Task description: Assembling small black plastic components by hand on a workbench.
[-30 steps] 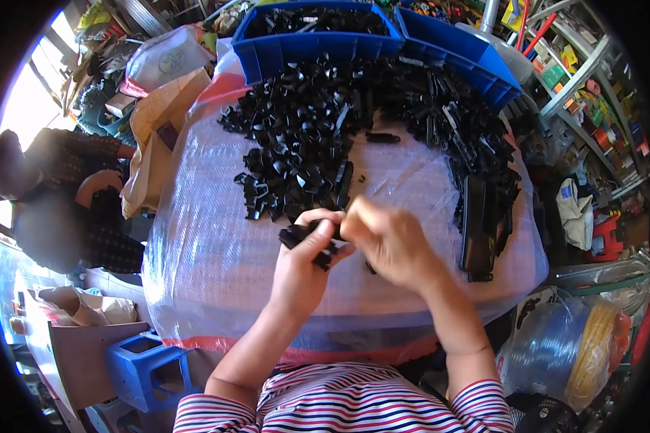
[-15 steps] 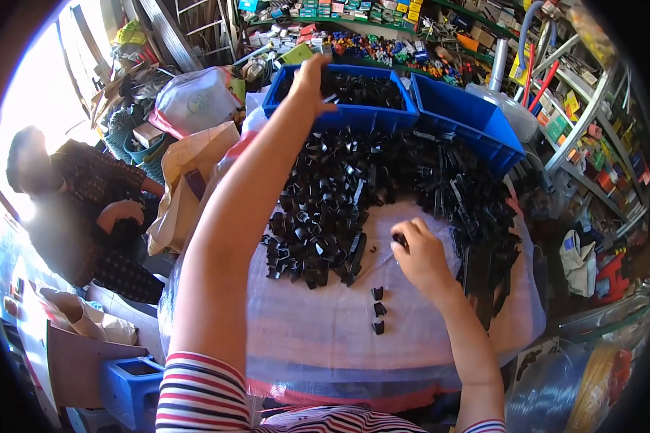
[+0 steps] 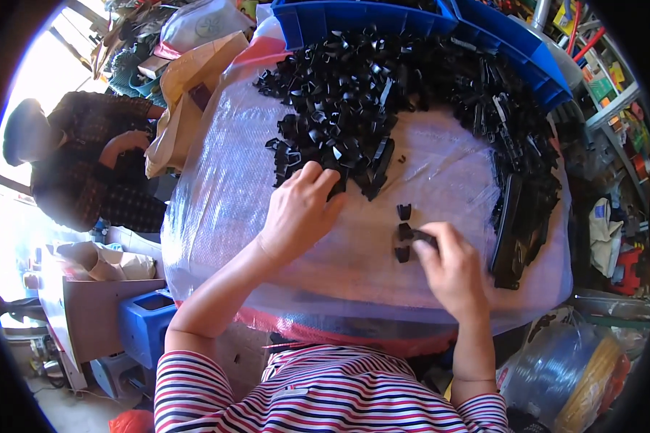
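- Our right hand (image 3: 451, 270) pinches a dark part (image 3: 423, 237) between thumb and fingers; it juts toward ten o'clock from the grip.
- Three small black pieces (image 3: 404, 232) line up at ten o'clock of that hand, just beside the held part.
- Our left hand (image 3: 298, 211) is at the black heap (image 3: 332, 115), which spreads toward one o'clock; we cannot tell whether it grasps anything.

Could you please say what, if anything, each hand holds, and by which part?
The right hand pinches a black piece by its right end; whether the left hand holds anything cannot be told.
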Tool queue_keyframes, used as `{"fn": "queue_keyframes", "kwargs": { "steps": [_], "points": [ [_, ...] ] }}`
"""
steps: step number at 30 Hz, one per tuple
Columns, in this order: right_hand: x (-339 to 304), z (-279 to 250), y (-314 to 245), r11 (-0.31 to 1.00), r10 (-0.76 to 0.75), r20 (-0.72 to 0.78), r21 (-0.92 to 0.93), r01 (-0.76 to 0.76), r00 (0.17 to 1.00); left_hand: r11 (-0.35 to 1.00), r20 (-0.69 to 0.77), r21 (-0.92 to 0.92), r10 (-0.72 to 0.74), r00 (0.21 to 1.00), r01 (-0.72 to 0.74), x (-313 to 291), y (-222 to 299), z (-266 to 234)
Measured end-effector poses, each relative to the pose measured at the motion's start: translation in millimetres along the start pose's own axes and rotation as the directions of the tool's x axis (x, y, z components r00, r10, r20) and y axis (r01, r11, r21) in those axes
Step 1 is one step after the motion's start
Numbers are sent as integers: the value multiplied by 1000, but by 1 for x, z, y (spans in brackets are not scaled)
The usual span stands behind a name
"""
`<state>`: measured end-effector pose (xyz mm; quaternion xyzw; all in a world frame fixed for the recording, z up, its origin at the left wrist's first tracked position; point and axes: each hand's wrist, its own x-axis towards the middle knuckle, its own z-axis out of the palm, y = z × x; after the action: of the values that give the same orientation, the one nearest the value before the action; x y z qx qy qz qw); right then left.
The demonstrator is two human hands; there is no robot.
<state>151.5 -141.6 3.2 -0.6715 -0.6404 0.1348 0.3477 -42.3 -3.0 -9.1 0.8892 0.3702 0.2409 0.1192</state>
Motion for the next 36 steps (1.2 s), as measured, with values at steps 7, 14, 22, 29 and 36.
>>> {"fn": "queue_keyframes", "kwargs": {
  "steps": [7, 14, 22, 29, 36],
  "points": [
    [18, 15, -7, 982, -149, -168, 91, 165, 975, 987, 5, -94, 134, 991, -133, -2, -10, 8],
    [8, 27, -18, 971, -127, 99, 215, 104, 987, 967, -124, -164, 174, 977, -193, 1, -13, 5],
    [26, 28, -28, 897, -20, -29, 442, 31, 999, 886, -151, -293, 329, 932, -360, -2, 32, -12],
    [21, 33, -18, 838, 21, -69, 546, 20, 997, 300, 203, -928, -88, 975, 220, -3, 41, -4],
    [18, 26, -19, 896, 8, -138, 441, 54, 990, 768, -45, -639, 22, 999, -45, -2, 41, 1]
  ]
}}
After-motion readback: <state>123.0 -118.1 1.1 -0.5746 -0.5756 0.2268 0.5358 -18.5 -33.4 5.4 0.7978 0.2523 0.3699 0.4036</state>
